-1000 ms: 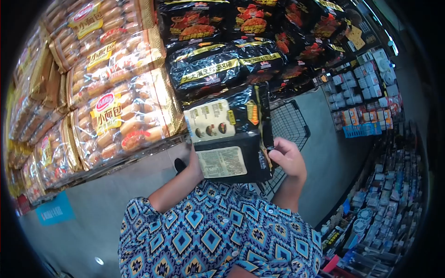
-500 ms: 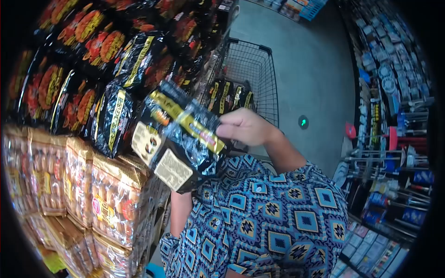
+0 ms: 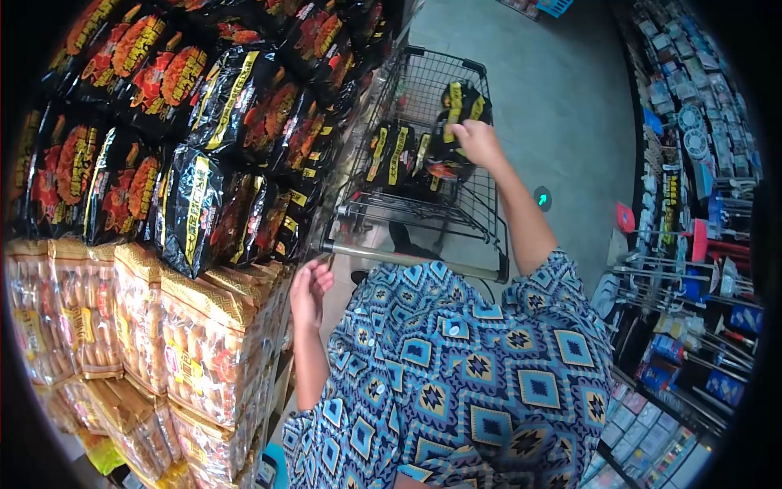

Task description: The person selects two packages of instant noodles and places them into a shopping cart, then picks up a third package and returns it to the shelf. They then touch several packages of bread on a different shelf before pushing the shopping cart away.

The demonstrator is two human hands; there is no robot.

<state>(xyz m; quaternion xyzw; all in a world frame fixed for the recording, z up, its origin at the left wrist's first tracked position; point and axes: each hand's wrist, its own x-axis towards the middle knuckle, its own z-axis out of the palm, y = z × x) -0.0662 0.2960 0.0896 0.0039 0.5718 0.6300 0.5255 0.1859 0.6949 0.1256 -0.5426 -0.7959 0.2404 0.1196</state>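
My right hand [image 3: 479,143] grips the top of a black snack bag [image 3: 444,148] with yellow strips, at the right side of the wire shopping cart [image 3: 423,59]. Beside it, several similar black bags [image 3: 397,155] stand in the cart. My left hand [image 3: 310,285] is raised near the cart's handle bar [image 3: 407,259], its fingers apart and slightly curled, holding nothing. Just left of that hand rise the stacked clear packs of bread rolls [image 3: 204,342].
Black bags with red and orange pictures [image 3: 163,73] are piled high at the left. Shelves of brushes and small packaged goods [image 3: 692,269] line the right side. A grey floor [image 3: 554,106] with a round green arrow mark [image 3: 542,197] lies between.
My right hand has carried the black bag from in front of my chest forward to the cart. My left hand has come off the bag and now shows open at the left.
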